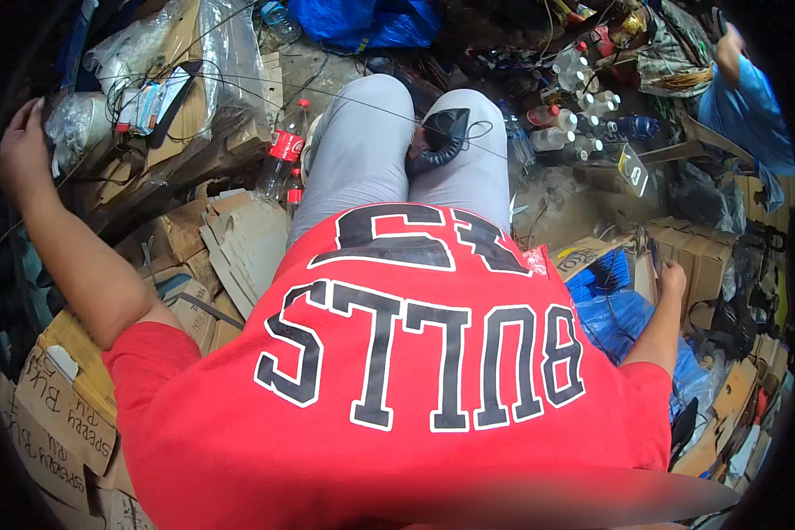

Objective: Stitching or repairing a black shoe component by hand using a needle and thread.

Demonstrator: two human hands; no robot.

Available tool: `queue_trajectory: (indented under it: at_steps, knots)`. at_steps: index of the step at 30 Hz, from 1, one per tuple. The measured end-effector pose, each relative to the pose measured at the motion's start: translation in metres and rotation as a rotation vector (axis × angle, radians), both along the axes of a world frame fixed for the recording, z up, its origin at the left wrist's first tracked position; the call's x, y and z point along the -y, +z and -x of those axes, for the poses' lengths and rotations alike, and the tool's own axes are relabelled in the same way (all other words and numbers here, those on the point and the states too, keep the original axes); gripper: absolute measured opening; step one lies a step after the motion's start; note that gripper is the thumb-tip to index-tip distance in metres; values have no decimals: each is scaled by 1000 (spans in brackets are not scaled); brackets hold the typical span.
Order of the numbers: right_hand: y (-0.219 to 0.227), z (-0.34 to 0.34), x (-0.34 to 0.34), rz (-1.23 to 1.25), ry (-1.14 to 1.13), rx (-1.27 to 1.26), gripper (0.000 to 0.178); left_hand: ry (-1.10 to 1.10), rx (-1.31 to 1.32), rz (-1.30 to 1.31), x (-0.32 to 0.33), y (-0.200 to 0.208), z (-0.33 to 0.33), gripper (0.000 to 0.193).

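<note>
Plastic wrapping is what the left hand has reached, far out at the person's left side: the fingers are spread and laid over a clear bag stuffed with something pale, which sits on a heap of flattened cardboard and more clear sheeting, with thin wires running across it. The palm rests on the bag but the fingers do not look curled round it, so I judge the hold loose; gathering a fold of the film and lifting straight up, clear of the wires, would be the steadier way, since the sheeting looks slippery and the wires could snag. The right hand is low at the right, fingers drawn together at the top edge of a small cardboard box beside a blue plastic bag; whether it truly grips the edge I cannot tell. The bag under the left hand is crumpled, glossy and see-through, its contents blurred. Between the knees lies a black shoe on the grey trousers, and a red-labelled bottle stands left of the legs. Another person's blue sleeve shows at the upper right.
</note>
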State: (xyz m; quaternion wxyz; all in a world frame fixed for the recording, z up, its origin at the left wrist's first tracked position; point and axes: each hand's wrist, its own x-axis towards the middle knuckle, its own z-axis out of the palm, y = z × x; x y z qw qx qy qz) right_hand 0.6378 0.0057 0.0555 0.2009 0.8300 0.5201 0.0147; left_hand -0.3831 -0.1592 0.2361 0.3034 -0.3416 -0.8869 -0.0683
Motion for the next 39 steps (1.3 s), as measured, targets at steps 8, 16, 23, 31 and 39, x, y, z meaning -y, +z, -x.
queue_trajectory:
  at_steps: [8,16,23,31,39]
  knots:
    - [-36,311,-10,119,537,-1183,50,-1166,963,301,-79,-178,-277,40]
    - [-38,404,3,509,363,-1487,23,-1065,1305,425,-90,-206,-326,17]
    - [-59,294,-14,219,44,-1592,23,-583,1644,144,-50,-236,-146,25]
    - [-33,365,-26,-67,638,-1052,30,-1142,949,37,-103,-199,-280,34]
    - [-5,441,-22,127,922,-1222,15,-1373,1111,575,-151,-209,-365,28]
